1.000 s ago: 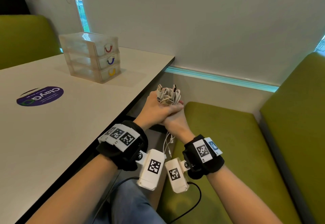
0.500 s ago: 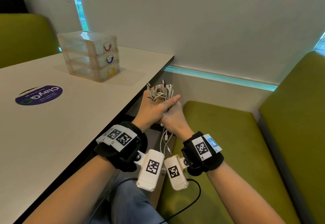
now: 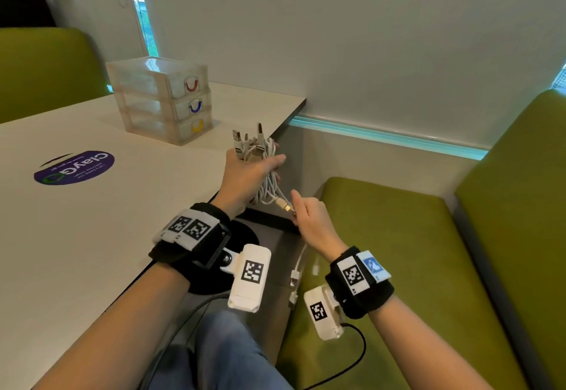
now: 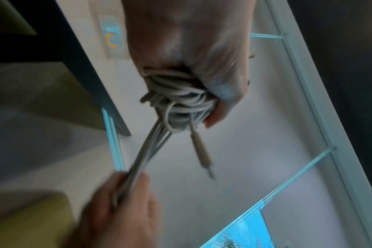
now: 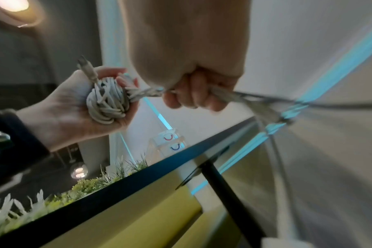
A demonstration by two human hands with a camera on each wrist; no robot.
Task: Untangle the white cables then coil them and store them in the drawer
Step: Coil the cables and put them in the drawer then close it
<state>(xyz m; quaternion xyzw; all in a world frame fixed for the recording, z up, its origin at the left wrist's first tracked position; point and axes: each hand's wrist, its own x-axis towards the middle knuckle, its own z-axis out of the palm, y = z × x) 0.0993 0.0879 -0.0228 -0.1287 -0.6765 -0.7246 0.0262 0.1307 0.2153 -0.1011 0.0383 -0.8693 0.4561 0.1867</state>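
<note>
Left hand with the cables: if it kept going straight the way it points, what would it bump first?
Probably the drawer unit on the table; the left hand points roughly there, but depth is unclear.

White cables [image 3: 267, 175]; clear drawers [image 3: 162, 98], red, blue, yellow handles; olive-green bench [image 3: 398, 236].

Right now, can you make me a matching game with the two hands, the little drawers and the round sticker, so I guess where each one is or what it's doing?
Things:
1. left hand
2. right hand
3. stack of clear drawers
4. purple sticker

Places or states:
A. stands on the white table near the wall
B. grips the wound bundle of white cables, plugs sticking up
C. lies flat on the table top
D. holds the loose cable strands below the bundle

Right pairs: 1-B, 2-D, 3-A, 4-C
</note>
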